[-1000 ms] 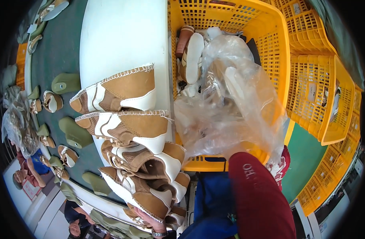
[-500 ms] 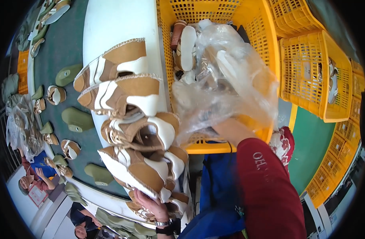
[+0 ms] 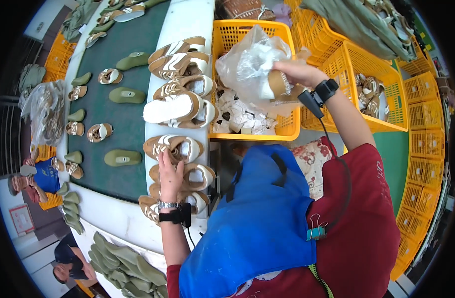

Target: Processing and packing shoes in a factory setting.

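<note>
A row of tan-and-white sneakers [image 3: 177, 176] with laces lies along the white conveyor edge, left of my body. My left hand [image 3: 171, 174] rests on one of them, fingers stretched out over its laces. In the same row, another sneaker shows its white sole [image 3: 170, 109]. My right hand [image 3: 299, 72] is closed on a tan-and-white shoe [image 3: 278, 84] above a yellow crate [image 3: 293, 130]. A crumpled clear plastic bag [image 3: 240, 64] hangs around that shoe; how far the shoe sits inside the bag cannot be told.
Crumpled paper [image 3: 245, 116] lies in the crate. Green shoe lasts [image 3: 126, 95] and more shoes stand on the dark green belt [image 3: 96, 161]. Another crate [image 3: 401, 107] on the right holds shoes. Two people [image 3: 48, 171] are at the far left. Lasts [image 3: 120, 263] are heaped at lower left.
My right hand has come up from low in the crate with the shoe and bag. My left hand has shifted from the near end of the row onto a laced sneaker. The view has shifted.
</note>
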`<state>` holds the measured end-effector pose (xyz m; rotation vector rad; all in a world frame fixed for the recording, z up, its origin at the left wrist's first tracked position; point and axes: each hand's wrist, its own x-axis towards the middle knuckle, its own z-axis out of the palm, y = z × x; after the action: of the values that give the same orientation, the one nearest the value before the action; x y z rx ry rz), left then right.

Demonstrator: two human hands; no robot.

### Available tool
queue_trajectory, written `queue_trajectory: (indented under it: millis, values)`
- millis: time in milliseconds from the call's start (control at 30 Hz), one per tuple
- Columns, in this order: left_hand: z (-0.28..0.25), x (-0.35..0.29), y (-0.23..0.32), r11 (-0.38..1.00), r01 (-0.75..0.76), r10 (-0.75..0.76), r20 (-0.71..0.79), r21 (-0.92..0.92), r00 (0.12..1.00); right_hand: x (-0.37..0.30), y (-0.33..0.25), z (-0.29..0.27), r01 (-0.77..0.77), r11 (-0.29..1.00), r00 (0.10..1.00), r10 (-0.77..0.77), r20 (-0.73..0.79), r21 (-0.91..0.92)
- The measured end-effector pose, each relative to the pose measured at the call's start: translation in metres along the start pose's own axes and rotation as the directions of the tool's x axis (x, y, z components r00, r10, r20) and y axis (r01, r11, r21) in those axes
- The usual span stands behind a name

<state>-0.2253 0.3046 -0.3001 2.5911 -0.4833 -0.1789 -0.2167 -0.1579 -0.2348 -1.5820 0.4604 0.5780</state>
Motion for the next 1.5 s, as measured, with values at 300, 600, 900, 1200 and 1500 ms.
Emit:
queue_trajectory:
  millis: [300, 600, 900, 1200, 1500]
  values:
    - [-0.053, -0.06, 0.027, 0.986, -0.149, 0.155, -0.08, 0.073, 0.985, -0.118, 0.027, -0.034, -0.557, 0.103, 0.83, 0.11, -0.547, -0.824]
    - [-0.096, -0.092, 0.049, 0.959, -0.283, 0.28, -0.092, -0.023, 0.956, -0.182, -0.075, 0.032, 0.039, 0.645, 0.994, -0.104, -0.037, -0.763]
    - [-0.084, -0.08, 0.088, 0.842, -0.333, 0.406, 0.092, -0.425, 0.909, -0.105, -0.046, 0.202, 0.392, 0.882, 0.507, 0.031, 0.862, -0.262]
    - [-0.129, -0.099, 0.061, -0.077, -0.059, 0.142, -0.069, -0.995, 0.987, -0.11, -0.114, 0.25, 0.505, 0.856, 0.572, -0.427, 0.7, 0.11]
    - [-0.154, -0.154, 0.008, 0.119, -0.271, -0.535, -0.292, -0.955, 0.793, -0.04, -0.109, 0.318, 0.686, 0.716, 0.566, -0.636, 0.525, 0.127]
